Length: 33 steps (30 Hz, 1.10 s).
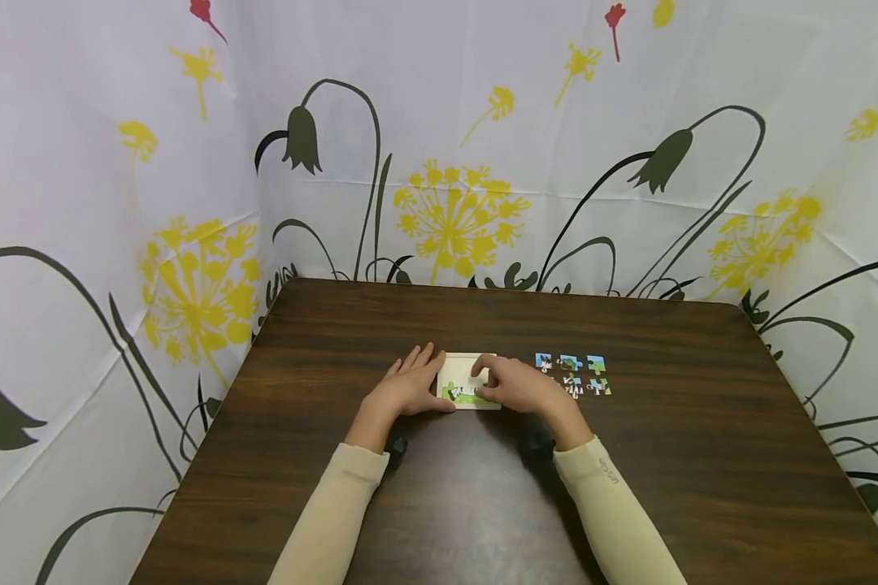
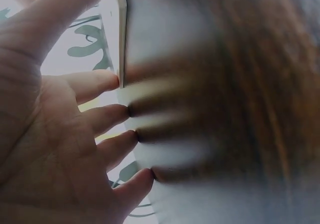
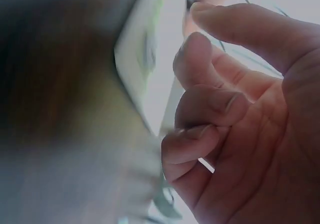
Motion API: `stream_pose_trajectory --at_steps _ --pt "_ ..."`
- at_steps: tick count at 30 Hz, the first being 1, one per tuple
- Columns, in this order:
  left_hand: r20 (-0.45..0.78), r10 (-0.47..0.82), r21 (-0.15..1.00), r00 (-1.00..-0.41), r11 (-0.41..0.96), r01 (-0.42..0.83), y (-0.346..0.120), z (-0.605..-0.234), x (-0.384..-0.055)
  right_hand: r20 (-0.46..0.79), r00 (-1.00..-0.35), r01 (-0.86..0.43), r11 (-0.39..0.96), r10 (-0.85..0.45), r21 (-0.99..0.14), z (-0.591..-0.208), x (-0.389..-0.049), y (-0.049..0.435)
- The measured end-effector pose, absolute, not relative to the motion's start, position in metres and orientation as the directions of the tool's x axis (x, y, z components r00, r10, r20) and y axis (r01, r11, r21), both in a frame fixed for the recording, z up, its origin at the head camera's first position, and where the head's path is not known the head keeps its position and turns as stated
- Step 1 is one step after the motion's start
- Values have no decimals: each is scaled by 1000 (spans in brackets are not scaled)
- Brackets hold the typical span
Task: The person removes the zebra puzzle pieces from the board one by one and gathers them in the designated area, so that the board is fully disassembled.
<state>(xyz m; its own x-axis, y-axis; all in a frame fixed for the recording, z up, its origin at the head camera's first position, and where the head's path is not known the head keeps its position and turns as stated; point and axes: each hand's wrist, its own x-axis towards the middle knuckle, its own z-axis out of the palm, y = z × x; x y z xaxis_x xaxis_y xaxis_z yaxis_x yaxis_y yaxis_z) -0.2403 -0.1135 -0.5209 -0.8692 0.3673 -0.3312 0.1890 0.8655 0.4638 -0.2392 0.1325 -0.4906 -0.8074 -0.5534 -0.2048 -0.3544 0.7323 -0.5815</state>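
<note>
A small pale puzzle tray (image 1: 468, 355) lies flat on the table. Along its lower part is a green picture section with black and white marks (image 1: 454, 393). My left hand (image 1: 410, 388) rests at the tray's left side, fingers spread, the thumb near its front left corner. In the left wrist view, fingertips (image 2: 111, 79) meet the tray edge and the tabletop. Over the tray's right part is my right hand (image 1: 519, 383), with index finger and thumb apart. The right wrist view shows its other fingers (image 3: 205, 104) bent, and no piece visible between them.
Loose jigsaw pieces (image 1: 571, 362) lie in two rows right of the tray, partly hidden by the right hand. The dark wooden table (image 1: 673, 455) reaches back to a white flower-print curtain (image 1: 439, 97). Dark wrist devices (image 1: 397, 448) sit under both wrists.
</note>
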Motion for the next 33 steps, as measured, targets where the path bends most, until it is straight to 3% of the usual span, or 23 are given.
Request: stream_pose_trajectory --at_steps 5,13,18,26,33 --pt "-344 381 436 -858 874 213 -112 -540 -249 -208 -780 -392 720 -591 -573 -506 -242 109" --pt "-372 388 434 -844 876 211 -115 -542 -253 -208 -740 -356 635 -639 -685 -513 -245 102" --pt "-372 408 463 -834 860 215 -124 -535 -250 -228 -720 -320 605 -656 -729 -512 -246 98" --pt "-358 420 495 -834 843 212 -129 -527 -248 -218 -716 -350 612 -663 -709 -510 -248 94" --pt "-365 414 469 -834 856 219 -121 -509 -239 -201 -717 -346 591 -668 -728 -511 -247 99"
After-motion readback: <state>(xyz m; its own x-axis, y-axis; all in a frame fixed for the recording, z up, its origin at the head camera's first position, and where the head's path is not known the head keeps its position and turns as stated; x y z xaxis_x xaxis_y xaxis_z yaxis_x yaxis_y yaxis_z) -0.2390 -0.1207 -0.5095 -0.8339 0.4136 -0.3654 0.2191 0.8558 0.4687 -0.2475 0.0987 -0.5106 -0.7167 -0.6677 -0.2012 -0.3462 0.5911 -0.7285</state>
